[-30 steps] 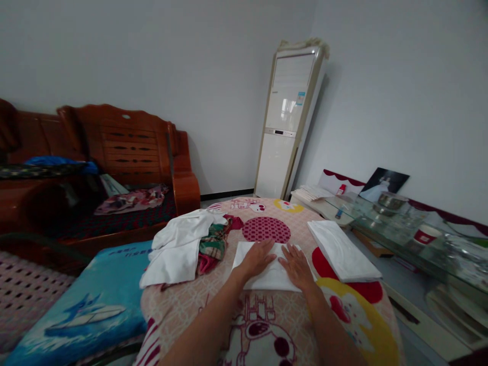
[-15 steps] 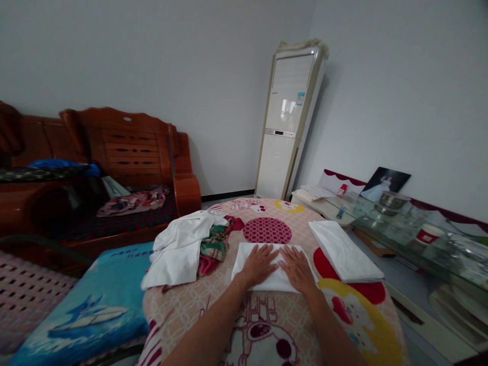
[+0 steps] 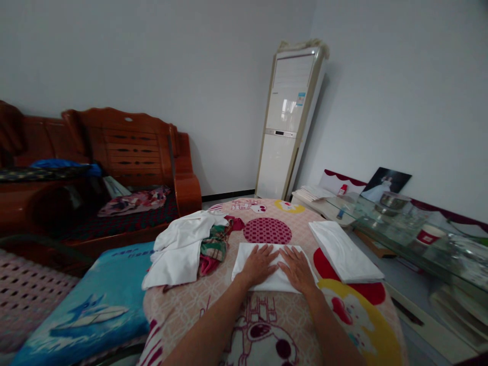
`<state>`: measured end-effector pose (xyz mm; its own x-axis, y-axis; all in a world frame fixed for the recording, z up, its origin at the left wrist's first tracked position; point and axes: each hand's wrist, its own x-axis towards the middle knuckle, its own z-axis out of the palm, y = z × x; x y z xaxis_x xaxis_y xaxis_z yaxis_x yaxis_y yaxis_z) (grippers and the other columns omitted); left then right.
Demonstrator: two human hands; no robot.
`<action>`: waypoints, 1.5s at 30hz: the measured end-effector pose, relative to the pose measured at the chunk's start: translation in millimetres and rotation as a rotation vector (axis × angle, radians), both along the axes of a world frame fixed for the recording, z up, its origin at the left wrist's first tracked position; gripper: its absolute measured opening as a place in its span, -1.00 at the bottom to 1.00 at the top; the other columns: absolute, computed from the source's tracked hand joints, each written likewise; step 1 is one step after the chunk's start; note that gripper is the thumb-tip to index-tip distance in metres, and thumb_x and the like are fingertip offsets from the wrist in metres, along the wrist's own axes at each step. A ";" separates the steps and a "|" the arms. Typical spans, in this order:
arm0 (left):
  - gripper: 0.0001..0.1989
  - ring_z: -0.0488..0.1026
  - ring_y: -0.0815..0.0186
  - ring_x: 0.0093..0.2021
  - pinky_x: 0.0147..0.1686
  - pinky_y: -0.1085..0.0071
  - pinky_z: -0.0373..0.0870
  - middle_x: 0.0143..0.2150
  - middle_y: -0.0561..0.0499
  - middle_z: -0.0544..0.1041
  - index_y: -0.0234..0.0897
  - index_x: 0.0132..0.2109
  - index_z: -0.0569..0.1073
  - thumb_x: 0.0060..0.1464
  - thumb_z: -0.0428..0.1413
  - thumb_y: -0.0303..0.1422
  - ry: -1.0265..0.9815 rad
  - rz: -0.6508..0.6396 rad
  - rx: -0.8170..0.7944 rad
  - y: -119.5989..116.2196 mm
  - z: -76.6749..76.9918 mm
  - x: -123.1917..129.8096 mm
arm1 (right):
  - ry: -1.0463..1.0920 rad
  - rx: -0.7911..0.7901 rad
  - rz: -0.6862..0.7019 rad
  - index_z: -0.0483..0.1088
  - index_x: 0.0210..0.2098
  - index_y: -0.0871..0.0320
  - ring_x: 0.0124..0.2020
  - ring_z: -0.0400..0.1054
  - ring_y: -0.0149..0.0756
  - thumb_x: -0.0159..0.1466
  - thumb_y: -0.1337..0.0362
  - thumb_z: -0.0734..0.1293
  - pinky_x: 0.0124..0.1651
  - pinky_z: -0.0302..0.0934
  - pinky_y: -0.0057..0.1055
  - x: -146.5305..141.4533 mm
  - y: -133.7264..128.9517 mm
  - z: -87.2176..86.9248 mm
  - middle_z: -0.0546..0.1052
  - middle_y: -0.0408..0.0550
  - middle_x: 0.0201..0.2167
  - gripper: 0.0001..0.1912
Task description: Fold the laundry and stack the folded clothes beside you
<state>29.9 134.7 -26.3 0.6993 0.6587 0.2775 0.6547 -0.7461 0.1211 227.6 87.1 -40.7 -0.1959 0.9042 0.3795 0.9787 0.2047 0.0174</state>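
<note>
A white folded cloth (image 3: 275, 282) lies flat on the round table's patterned cover (image 3: 183, 317), directly in front of me. My left hand (image 3: 260, 264) rests palm down on its left half, fingers stretched out. On the right half lies my right hand (image 3: 295, 267), also flat with fingers spread. The fingertips of both hands point toward each other near the cloth's far edge. Another white folded cloth (image 3: 345, 251) sits to the right. At the left is a loose heap of white clothing (image 3: 179, 251), with a green and red patterned garment (image 3: 214, 246) partly under it.
A blue printed cushion (image 3: 99, 305) and a pink woven chair (image 3: 30, 295) stand left of the table. Behind them is a wooden sofa (image 3: 129, 152). On the right, a glass-topped stand (image 3: 404, 229) holds bowls and a cup. A tall air conditioner (image 3: 280, 122) fills the corner.
</note>
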 end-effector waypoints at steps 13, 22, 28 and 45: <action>-0.46 0.09 0.14 0.35 0.28 0.02 0.01 0.36 -0.06 0.18 -0.06 0.33 0.12 0.29 -0.20 -0.04 0.000 -0.004 0.025 1.7 -4.9 -0.7 | 0.052 -0.011 -0.007 0.06 0.33 0.05 0.33 -0.01 -0.09 0.41 0.02 0.01 0.29 -0.05 -0.03 2.7 3.8 -2.7 0.14 -0.02 0.34 -0.44; -0.42 0.06 0.18 0.36 0.29 0.08 -0.01 0.37 -0.09 0.14 -0.17 0.36 0.07 0.31 -0.25 -0.04 -0.011 0.009 0.034 -0.1 -5.8 -0.6 | 0.001 0.008 -0.038 0.20 0.26 0.04 0.31 0.02 -0.07 0.40 0.07 0.04 0.28 -0.04 -0.04 0.9 5.3 -3.5 0.21 -0.01 0.31 -0.50; -0.44 0.08 0.15 0.35 0.28 0.02 -0.01 0.36 -0.09 0.18 -0.16 0.34 0.12 0.30 -0.21 -0.05 -0.002 0.002 0.008 0.9 -5.6 0.8 | 0.000 -0.008 -0.043 0.19 0.27 0.06 0.30 0.04 -0.06 0.41 0.06 0.03 0.27 -0.03 -0.04 0.3 5.0 -2.3 0.23 0.00 0.29 -0.49; -0.45 0.06 0.07 0.36 0.27 -0.05 -0.02 0.36 -0.14 0.15 -0.08 0.32 0.17 0.27 -0.17 -0.02 -0.016 0.066 0.070 0.6 -9.0 1.6 | 0.008 0.006 -0.050 0.16 0.29 0.05 0.32 0.04 -0.09 0.40 0.05 0.04 0.28 -0.03 -0.02 -0.4 3.5 -2.7 0.19 0.06 0.31 -0.48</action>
<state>31.4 135.3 -35.3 0.6499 0.6820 0.3354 0.7015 -0.7081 0.0805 227.3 90.7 -43.3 -0.1471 0.9106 0.3862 0.9878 0.1551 0.0105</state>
